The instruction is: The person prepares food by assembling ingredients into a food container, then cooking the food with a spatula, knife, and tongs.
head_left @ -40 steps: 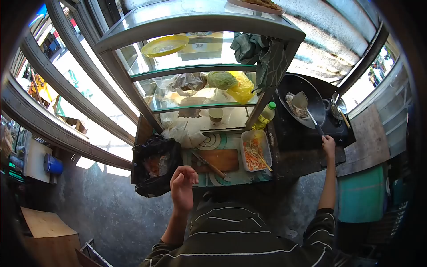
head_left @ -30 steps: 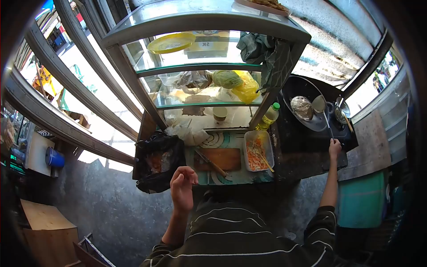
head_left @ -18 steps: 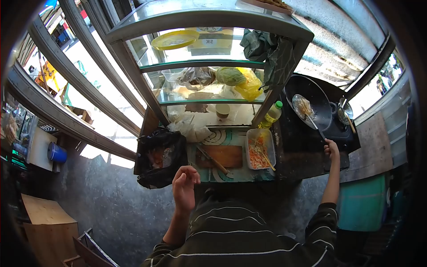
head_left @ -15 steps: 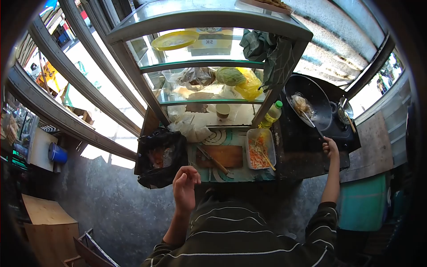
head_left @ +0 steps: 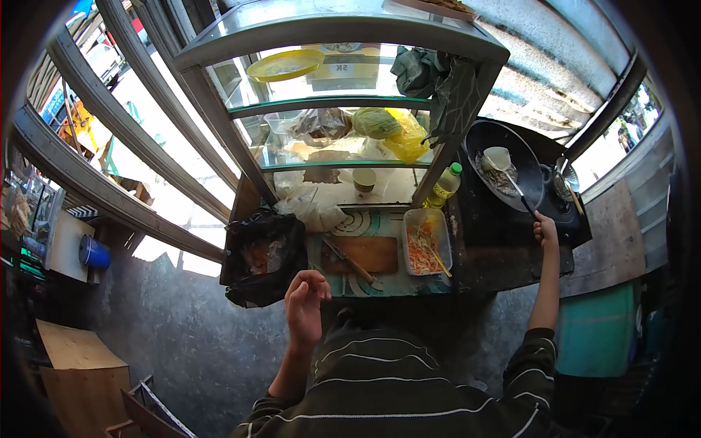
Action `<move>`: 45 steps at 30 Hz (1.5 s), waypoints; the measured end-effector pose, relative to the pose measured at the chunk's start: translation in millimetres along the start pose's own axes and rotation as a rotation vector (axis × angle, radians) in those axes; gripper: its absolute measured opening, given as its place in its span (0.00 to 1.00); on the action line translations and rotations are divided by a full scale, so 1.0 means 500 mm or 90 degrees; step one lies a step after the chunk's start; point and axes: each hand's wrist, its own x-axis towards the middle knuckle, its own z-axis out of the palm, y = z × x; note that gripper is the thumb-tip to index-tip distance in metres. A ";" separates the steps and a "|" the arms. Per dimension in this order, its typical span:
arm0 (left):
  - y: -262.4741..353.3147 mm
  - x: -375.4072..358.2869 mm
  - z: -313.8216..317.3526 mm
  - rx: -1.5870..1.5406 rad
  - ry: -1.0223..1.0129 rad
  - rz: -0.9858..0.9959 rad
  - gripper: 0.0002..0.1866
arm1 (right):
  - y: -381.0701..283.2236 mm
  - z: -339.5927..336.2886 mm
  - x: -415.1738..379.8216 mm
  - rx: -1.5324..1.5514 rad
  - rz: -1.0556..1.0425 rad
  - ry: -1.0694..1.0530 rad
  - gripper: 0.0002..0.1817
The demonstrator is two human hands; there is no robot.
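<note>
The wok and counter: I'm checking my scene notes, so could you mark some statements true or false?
1. The right hand grips a spatula that reaches into the wok. True.
2. The knife is in the wok. False: it lies across the cutting board.
3. The bottle has a green cap. True.
4. The left hand holds the bottle. False: it is raised, with nothing visible in it.

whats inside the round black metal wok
The wok holds pale, lumpy food and the head of a black-handled metal spatula, gripped by the right hand. That head hides whatever lies directly beneath it.
</note>
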 end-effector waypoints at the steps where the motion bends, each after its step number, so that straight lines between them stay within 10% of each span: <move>1: -0.001 0.000 -0.002 0.001 0.002 0.002 0.15 | -0.002 0.000 -0.002 -0.004 -0.014 0.012 0.10; 5: 0.000 0.002 -0.002 0.003 0.010 0.008 0.15 | -0.012 -0.003 -0.007 -0.082 -0.112 0.054 0.10; 7: 0.001 0.001 0.000 -0.002 0.018 0.007 0.15 | 0.003 -0.019 0.023 -0.380 -0.379 0.213 0.14; 16: 0.009 -0.003 -0.007 0.048 0.056 -0.003 0.14 | 0.133 -0.097 0.139 -0.520 -0.550 0.564 0.15; 22: 0.005 -0.002 -0.006 0.014 0.042 0.003 0.14 | 0.099 -0.048 0.060 -0.031 -0.016 0.166 0.10; 35: 0.000 0.004 0.007 0.042 0.034 -0.008 0.14 | 0.029 0.025 0.005 0.033 -0.033 0.047 0.11; 41: -0.007 -0.002 0.009 0.042 0.044 -0.011 0.14 | 0.045 0.001 0.071 -0.237 -0.290 0.147 0.13; 43: -0.011 -0.003 0.007 0.037 0.048 -0.015 0.14 | 0.057 0.010 0.074 -0.610 -0.739 0.513 0.15; 45: -0.012 -0.004 0.007 0.034 0.050 -0.014 0.14 | 0.039 0.037 0.020 -0.655 -0.609 0.516 0.15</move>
